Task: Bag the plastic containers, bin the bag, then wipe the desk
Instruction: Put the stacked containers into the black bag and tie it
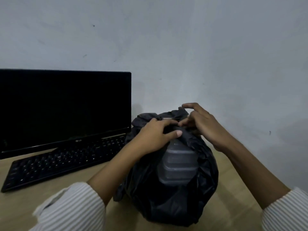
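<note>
A full black plastic bag (168,200) stands on the wooden desk (233,189) in front of me. Through a gap in its front shows a stack of grey plastic containers (179,164). My left hand (155,135) grips the gathered plastic at the bag's top, thumb pressed across it. My right hand (201,124) pinches the bag's top edge from the right, fingers curled over the bunched plastic. The two hands meet at the mouth of the bag.
A black monitor (63,107) stands at the left with a black keyboard (63,160) in front of it, close to the bag's left side. A grey wall (200,55) rises right behind the desk.
</note>
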### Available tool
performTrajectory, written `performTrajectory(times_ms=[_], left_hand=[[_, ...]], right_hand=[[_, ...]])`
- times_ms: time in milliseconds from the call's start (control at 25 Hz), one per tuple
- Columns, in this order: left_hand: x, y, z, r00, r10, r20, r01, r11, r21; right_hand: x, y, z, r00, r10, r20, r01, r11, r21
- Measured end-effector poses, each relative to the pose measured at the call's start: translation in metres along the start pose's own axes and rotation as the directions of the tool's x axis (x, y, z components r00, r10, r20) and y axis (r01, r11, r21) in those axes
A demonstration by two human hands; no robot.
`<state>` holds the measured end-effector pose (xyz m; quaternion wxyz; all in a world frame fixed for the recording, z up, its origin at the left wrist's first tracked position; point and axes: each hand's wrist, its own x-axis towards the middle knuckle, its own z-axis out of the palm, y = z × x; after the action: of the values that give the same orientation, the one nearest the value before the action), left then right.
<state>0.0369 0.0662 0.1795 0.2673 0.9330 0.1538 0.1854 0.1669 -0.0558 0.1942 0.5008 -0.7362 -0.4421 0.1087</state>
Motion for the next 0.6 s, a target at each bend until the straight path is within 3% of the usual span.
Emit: performTrajectory(times_ms=[160, 280, 400, 520, 600], left_hand=[[0.001, 0.001, 0.010, 0.997, -0.074, 0.016, 0.072, 0.990, 0.122], [0.002, -0.003, 0.012, 0.999, -0.053, 0.012, 0.052, 0.991, 0.124], [0.004, -0.005, 0.012, 0.999, -0.033, 0.017, 0.031, 0.991, 0.126], [0.007, -0.008, 0.011, 0.999, -0.030, 0.021, 0.028, 0.992, 0.123], [0.009, -0.009, 0.011, 1.000, -0.022, 0.017, 0.020, 0.990, 0.137]], right_hand=[[0.041, 0.005, -0.017, 0.967, -0.032, -0.251, -0.019, 0.981, -0.195], [0.093, 0.016, -0.021, 0.958, 0.275, -0.077, -0.284, 0.946, -0.156], [0.128, 0.026, -0.011, 0.838, 0.528, 0.137, -0.502, 0.845, -0.187], [0.144, 0.024, -0.002, 0.804, 0.551, 0.223, -0.512, 0.832, -0.212], [0.150, 0.021, -0.002, 0.850, 0.486, 0.204, -0.448, 0.870, -0.209]])
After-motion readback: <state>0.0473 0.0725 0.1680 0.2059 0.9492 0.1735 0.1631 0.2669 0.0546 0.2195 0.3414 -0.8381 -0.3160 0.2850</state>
